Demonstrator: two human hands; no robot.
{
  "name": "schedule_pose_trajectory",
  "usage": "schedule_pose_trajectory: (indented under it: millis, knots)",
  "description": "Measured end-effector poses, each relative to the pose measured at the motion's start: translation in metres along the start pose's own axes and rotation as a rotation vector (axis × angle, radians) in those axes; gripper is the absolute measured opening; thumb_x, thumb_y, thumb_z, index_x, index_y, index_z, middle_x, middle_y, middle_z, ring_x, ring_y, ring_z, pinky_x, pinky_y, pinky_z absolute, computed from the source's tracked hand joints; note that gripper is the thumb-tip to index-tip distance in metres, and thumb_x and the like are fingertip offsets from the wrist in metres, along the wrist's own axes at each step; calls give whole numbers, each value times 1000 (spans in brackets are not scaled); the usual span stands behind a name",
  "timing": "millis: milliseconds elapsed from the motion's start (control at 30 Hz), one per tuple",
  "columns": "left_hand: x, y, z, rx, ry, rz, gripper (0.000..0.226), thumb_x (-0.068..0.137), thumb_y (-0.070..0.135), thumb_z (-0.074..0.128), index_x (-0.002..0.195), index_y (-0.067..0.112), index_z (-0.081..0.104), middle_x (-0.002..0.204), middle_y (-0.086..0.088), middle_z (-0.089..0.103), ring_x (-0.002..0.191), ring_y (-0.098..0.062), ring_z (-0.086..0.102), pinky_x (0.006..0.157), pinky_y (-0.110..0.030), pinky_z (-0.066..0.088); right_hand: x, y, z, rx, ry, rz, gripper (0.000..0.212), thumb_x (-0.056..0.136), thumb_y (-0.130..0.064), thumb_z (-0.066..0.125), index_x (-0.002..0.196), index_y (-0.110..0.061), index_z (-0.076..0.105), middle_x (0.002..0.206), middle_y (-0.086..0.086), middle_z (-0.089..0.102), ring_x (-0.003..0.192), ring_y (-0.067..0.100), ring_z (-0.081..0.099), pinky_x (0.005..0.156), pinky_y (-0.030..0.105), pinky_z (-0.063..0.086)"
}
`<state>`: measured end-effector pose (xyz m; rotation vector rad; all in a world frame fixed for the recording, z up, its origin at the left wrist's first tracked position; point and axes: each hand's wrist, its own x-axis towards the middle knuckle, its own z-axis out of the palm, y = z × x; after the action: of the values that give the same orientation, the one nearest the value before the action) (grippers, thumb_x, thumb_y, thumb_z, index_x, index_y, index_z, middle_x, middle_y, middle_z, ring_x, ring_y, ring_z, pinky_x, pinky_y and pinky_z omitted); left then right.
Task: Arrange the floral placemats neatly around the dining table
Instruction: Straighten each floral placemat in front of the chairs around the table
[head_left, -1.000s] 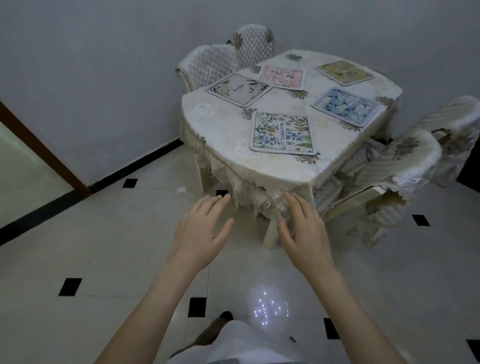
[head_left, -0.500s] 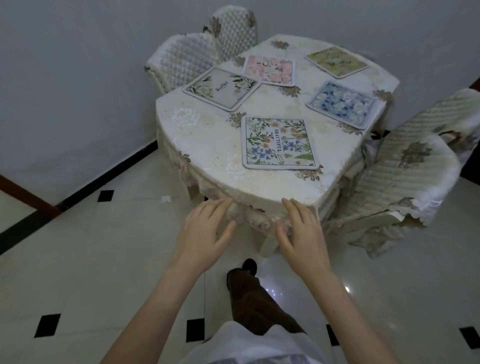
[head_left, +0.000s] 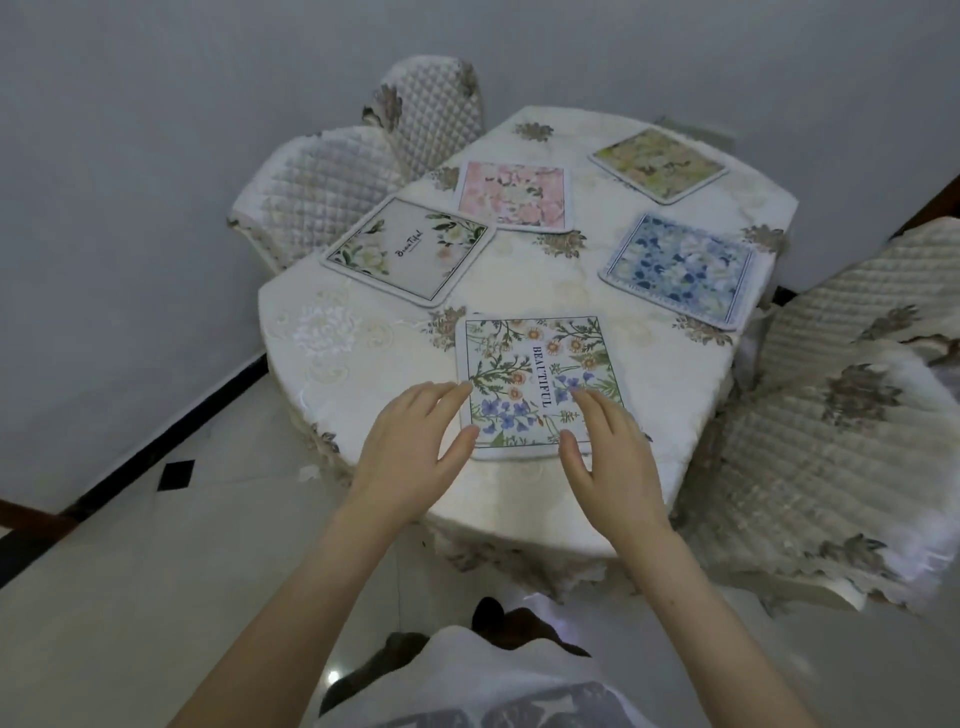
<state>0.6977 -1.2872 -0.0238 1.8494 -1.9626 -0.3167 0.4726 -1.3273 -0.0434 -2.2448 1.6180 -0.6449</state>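
Note:
Several floral placemats lie on the cream-clothed dining table (head_left: 332, 374). Nearest me is the "BEAUTIFUL" wildflower mat (head_left: 535, 374). Behind it are a grey-green mat (head_left: 410, 249), a pink mat (head_left: 517, 195), a yellow-green mat (head_left: 657, 163) and a blue mat (head_left: 680, 270) near the right edge. My left hand (head_left: 410, 457) hovers open at the near mat's left edge, fingertips by its border. My right hand (head_left: 610, 452) is open over the mat's lower right corner. Neither hand holds anything.
Quilted chairs stand at the back left (head_left: 317, 187), behind it (head_left: 436, 114) and close on the right (head_left: 852, 415). Grey walls enclose the corner. The tiled floor (head_left: 156, 571) with black insets lies to my left.
I have stepped closer to the table. Both hands moved forward from in front of the table edge to over the nearest mat.

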Motion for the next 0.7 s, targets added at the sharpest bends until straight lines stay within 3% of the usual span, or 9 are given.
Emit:
schedule_pose_trajectory:
  millis: [333, 567, 700]
  knots:
    - [117, -24, 13, -32, -88, 153, 48, 94, 43, 38, 138, 23, 43, 135, 3, 52, 127, -17, 42, 105, -36, 35, 77, 9, 12, -29, 88, 121, 46, 95, -28, 45, 138, -13, 42, 142, 7, 47, 131, 23, 42, 105, 39, 40]
    - [185, -58, 37, -62, -244, 343, 52, 92, 45, 35, 137, 20, 45, 133, 1, 54, 125, -20, 45, 103, -37, 36, 100, -1, 45, -66, 158, 331, 44, 95, -27, 44, 137, -14, 43, 140, 8, 49, 128, 24, 46, 104, 42, 43]
    - [236, -73, 50, -79, -293, 466, 49, 92, 42, 47, 138, 23, 41, 132, 2, 55, 124, -19, 45, 99, -37, 38, 120, -5, 62, 36, 229, 523, 44, 94, -31, 42, 137, -22, 40, 138, 0, 48, 126, 18, 44, 101, 33, 39]
